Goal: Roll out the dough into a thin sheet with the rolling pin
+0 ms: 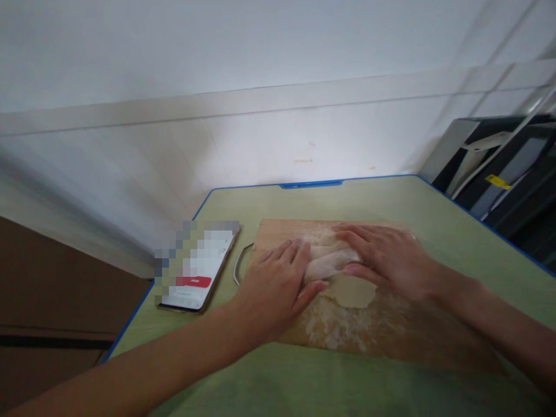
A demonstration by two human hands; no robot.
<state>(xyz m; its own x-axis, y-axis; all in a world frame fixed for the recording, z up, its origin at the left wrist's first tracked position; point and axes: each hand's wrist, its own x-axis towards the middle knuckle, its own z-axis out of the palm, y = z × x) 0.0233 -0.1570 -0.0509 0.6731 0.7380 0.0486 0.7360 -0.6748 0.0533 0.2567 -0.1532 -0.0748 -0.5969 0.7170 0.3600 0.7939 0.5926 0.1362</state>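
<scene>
On a floured wooden cutting board (377,341) lies a pale, soft-looking roll of dough (328,263), with a flat rounded flap of dough (354,291) in front of it. My left hand (280,275) presses on the roll's left end, fingers pointing away and thumb at the near side. At the other end my right hand (384,255) is closed around the dough, fingers behind and thumb in front. Both palms hide the roll's ends. White flour dusts the wood, mostly in front of the dough.
A phone (197,272) with a partly blurred screen lies left of the board, near a metal handle (237,266) at the board's edge. The green table (243,202) has a blue rim and meets a white wall (260,145). Dark equipment (512,168) stands to the right.
</scene>
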